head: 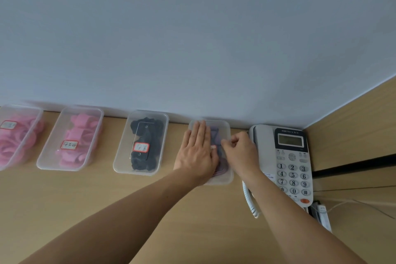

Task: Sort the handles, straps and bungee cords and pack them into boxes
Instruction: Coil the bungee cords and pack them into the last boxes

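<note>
Head view. Four clear lidded boxes stand in a row on the wooden worktop (85, 199), against the wall (192, 38).

- The leftmost box (35, 122), cut by the frame edge, holds pink loops (19, 137) and bears a label.
- The second box (48, 156) holds pink pieces (81, 126) and has a red-bordered label on its lid.
- The third box (120, 163) holds black pieces (150, 133) and has the same kind of label.
- The fourth box (224, 178) holds dark purple cords (215, 135). It stands just beside a grey telephone (291, 156).

The left hand (198, 152) lies flat on the lid of the fourth box. Its fingers (200, 133) are straight and pressed together.

The right hand (241, 150) is at the right side of the same lid. Its fingers (227, 142) are curled, with thumb and forefinger tips drawn together. Whether they pinch anything cannot be told.

A small red-edged label (213, 147) shows on the lid between the two hands.
</note>
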Tool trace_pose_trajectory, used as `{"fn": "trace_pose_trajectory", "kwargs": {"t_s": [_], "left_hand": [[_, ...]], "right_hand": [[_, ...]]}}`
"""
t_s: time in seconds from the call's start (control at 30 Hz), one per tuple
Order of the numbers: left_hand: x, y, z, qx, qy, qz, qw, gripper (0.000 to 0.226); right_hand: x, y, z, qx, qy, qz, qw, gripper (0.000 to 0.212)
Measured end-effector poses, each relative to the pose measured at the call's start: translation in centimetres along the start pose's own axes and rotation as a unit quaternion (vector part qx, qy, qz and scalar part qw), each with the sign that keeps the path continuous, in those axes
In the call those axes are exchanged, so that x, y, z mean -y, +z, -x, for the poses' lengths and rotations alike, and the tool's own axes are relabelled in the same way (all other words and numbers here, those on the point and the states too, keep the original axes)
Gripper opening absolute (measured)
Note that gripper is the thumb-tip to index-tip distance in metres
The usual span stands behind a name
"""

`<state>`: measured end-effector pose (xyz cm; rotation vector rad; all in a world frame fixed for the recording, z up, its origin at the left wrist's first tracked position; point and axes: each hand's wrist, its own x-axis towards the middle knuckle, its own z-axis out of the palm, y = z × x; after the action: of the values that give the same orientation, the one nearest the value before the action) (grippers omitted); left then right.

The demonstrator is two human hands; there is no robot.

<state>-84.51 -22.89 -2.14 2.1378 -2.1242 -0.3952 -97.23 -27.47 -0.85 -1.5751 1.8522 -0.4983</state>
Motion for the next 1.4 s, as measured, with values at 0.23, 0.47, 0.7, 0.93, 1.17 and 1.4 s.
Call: {"fn": "trace_pose_trajectory", "kwargs": {"t_s": [0.23, 0.47, 0.7, 0.93, 1.17, 1.4], "left_hand": [[0.2, -0.6, -0.4, -0.010, 0.030, -0.004, 0.999, 0.070], [0.1, -1.0, -0.4, -0.032, 0.042, 0.007, 0.999, 0.076], [0.5, -1.1, -0.8, -0.045, 0.049, -0.008, 0.998, 0.075], [0.7, -0.3, -0.8, -0.033, 0.047, -0.021, 0.998, 0.078], [0.9, 0.3, -0.9, -0.017, 0.058, -0.026, 0.998, 0.080], [0.8, -0.2, -1.7, -0.027, 0.063, -0.027, 0.997, 0.080]], "right_hand": [[-0.2, -0.4, -1.0, 0.022, 0.001, 0.037, 0.999, 0.018], [0.9, -0.3, -2.8, 0.019, -0.027, 0.075, 0.997, 0.035], [1.0, -0.4, -3.7, 0.022, 0.002, 0.110, 0.994, 0.049], [1.6, -0.2, -5.5, 0.069, 0.059, 0.121, 0.988, 0.058], [1.2, 0.3, -5.3, 0.070, 0.078, 0.086, 0.991, 0.061], [1.0, 0.9, -6.0, 0.069, 0.123, -0.076, 0.987, 0.047]]}}
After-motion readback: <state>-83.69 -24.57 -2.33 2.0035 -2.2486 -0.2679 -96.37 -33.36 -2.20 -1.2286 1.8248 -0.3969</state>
